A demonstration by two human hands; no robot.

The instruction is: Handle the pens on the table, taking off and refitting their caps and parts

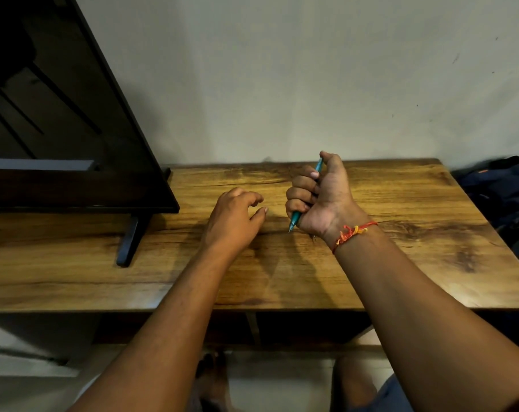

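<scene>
Quick status on the pen thing. My right hand (320, 197) is wrapped in a full fist around a teal pen (295, 217), held nearly upright above the wooden table (401, 263). The writing tip pokes out the bottom of the fist toward the tabletop and my thumb sits at the top end. The tip is bare, with no cap on it that I can see, so the "taking off" half looks done for this one. It could also just be a click pen, and I honestly can't tell from here.

My left hand (231, 215) hovers just above the table beside the fist, fingers loosely curled and holding nothing. It isn't touching the pen.

I don't see a loose cap, a barrel piece or any other pen lying on the wood. The only other things around are the TV (74, 114) on its stand at the left and a dark bag (502, 191) off the right edge. My guess is the refit on this pen is what's left, probably with the left hand coming in to help.
</scene>
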